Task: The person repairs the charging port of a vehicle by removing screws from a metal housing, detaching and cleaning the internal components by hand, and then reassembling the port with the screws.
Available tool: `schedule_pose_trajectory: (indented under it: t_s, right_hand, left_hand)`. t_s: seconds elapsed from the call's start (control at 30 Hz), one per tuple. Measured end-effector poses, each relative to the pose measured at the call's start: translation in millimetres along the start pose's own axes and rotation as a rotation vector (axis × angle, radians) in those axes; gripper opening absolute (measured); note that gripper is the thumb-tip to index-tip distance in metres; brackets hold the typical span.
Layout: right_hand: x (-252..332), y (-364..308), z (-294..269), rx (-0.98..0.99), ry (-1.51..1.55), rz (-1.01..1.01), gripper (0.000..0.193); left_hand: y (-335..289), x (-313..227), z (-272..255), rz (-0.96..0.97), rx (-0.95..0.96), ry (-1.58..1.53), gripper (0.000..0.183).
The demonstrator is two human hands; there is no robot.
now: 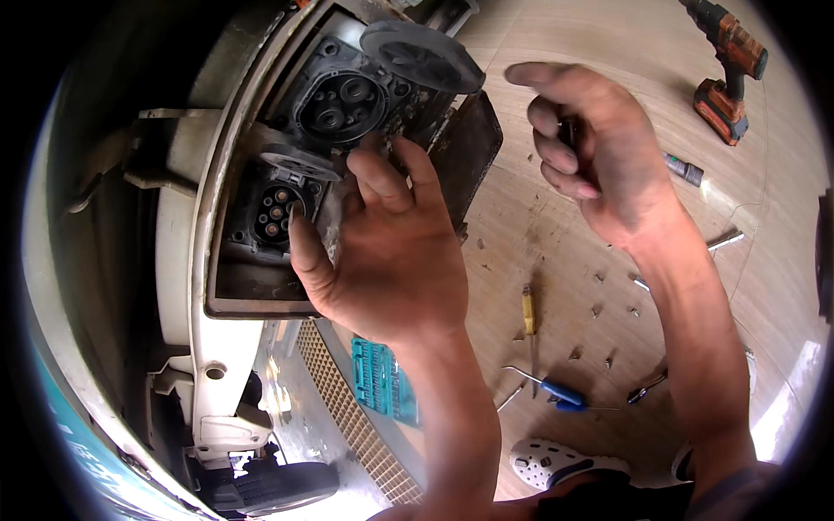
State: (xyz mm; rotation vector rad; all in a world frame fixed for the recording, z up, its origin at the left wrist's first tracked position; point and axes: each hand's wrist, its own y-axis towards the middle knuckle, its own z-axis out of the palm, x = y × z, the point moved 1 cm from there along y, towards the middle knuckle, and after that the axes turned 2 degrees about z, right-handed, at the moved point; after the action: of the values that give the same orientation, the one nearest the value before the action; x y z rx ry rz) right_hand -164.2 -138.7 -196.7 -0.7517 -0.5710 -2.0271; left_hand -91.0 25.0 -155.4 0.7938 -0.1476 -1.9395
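While my left hand (391, 252), thumb well apart from fingers, covered the edge of the smaller socket (274, 211) inside the open box (261, 307), I couldn't tell whether my curled right hand (599, 143) gripped anything; farther out, the view's edge clipped the cordless drill (735, 73).

Beige streaked tile floor (591, 35); yellowish grating strip (354, 410); bright glare (790, 395) lower right

Smaller socket (272, 214) partly hidden by thumb (311, 256), drill (731, 42) cropped above
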Motion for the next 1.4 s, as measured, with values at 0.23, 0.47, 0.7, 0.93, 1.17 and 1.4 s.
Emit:
schedule_pose_trajectory:
  t_s: [0.23, 0.47, 0.7, 0.93, 1.17, 1.4]
  right_hand:
    - [12, 31, 31, 0.016, -1.114, -0.677, 0.031]
    - [6, 34, 35, -0.091, -1.283, -0.818, 0.030]
    - [-4, 31, 51, -0.346, -1.400, -1.017, 0.039]
    - [1, 29, 54, -0.249, -1.466, -0.852, 0.037]
    - [-5, 35, 52, -0.268, -1.403, -0.936, 0.033]
    - [22, 34, 58, -0.047, -1.428, -0.782, 0.031]
  left_hand:
    - [1, 8, 2, 0.021, -0.040, -0.063, 0.060]
    - [1, 6, 5, 0.025, -0.008, -0.048, 0.062]
    - [4, 6, 0, -0.096, 0.045, -0.056, 0.061]
    - [2, 8, 12, -0.087, -0.170, -0.041, 0.052]
    - [2, 4, 8, -0.125, -0.167, -0.014, 0.041]
    - [8, 4, 13, -0.148, -0.158, 0.132, 0.033]
